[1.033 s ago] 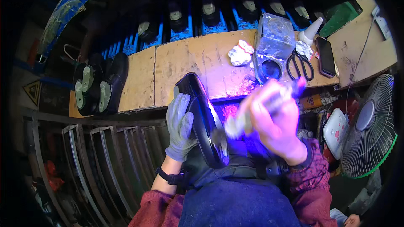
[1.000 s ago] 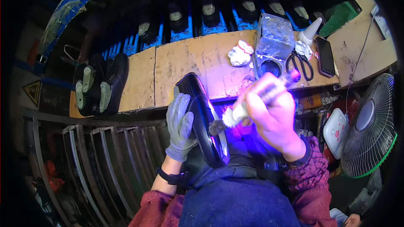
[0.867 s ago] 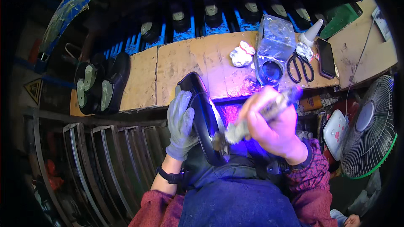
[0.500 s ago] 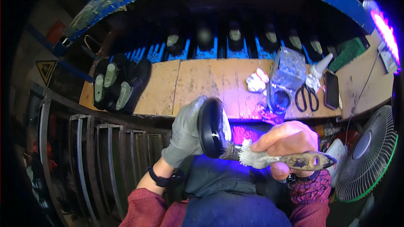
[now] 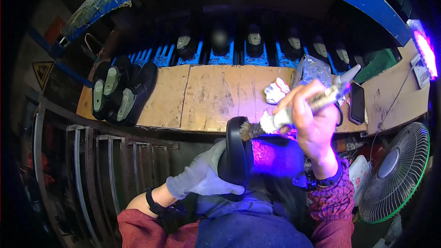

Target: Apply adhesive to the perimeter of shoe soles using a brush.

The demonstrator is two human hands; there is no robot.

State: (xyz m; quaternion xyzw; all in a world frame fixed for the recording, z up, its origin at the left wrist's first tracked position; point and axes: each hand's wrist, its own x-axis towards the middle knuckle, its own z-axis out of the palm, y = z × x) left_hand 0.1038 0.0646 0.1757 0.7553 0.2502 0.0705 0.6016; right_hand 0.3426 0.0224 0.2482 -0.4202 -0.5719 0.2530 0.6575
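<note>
In my gloved left hand point(image 5: 202, 174) I grip a black shoe point(image 5: 235, 156), held roughly upright over my lap with its side turned to the right. My bare right hand point(image 5: 312, 121) is closed round the handle of a paintbrush point(image 5: 280, 118), whose middle is wrapped in whitish material. The dark bristles touch or lie very close to the shoe's upper right edge. Beyond my right hand is a metal box point(image 5: 317, 69), partly hidden by the hand. A crumpled white wad point(image 5: 277, 91) lies left of the box.
Several black shoes point(image 5: 133, 94) lie at the left end of the cardboard-covered bench point(image 5: 211, 96). Behind it, more shoes point(image 5: 254, 43) stand on blue racks. A phone point(image 5: 357, 103) and a white nozzle bottle point(image 5: 347, 74) are at right, near a fan point(image 5: 392, 172). Metal rails point(image 5: 92, 174) stand at left.
My right hand has raised the paintbrush from the shoe's near end to its far end. The shoe has turned more upright, and my left hand has shifted lower along it.
</note>
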